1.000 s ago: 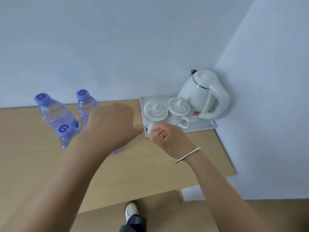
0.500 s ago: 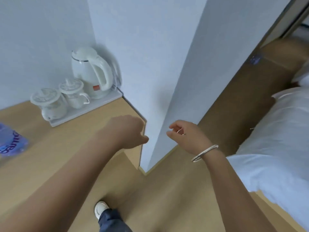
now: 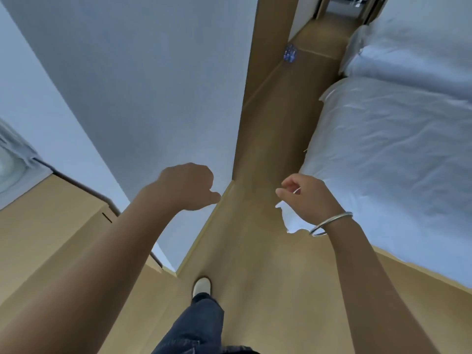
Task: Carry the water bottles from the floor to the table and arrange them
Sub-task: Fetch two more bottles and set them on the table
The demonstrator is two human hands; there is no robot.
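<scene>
— Walking the floor [image 3: 258,251] between wall [image 3: 163,93] and bed [image 3: 398,154], are we carrying anything?

— No. Our left hand [image 3: 187,186] has its fingers loosely curled on nothing, thumb out; our right hand [image 3: 305,196] is the same, fingers hanging relaxed and empty, a bangle [image 3: 332,223] on the wrist.

— Where are the bottles?

— One small blue-labelled cluster [image 3: 290,53] stands far down the passage, against the wall's foot. We cannot tell how many it holds. The desk [image 3: 43,226] sits at our left.

— What could go wrong?

— We judge the passage narrow: the wall corner [image 3: 231,181] juts just ahead, so a swinging arm could clip it. Grabbing several bottles at once risks one slipping, since smooth plastic likely gives little grip. Our leading shoe [image 3: 202,286] could also catch the bed's overhanging sheet.
</scene>
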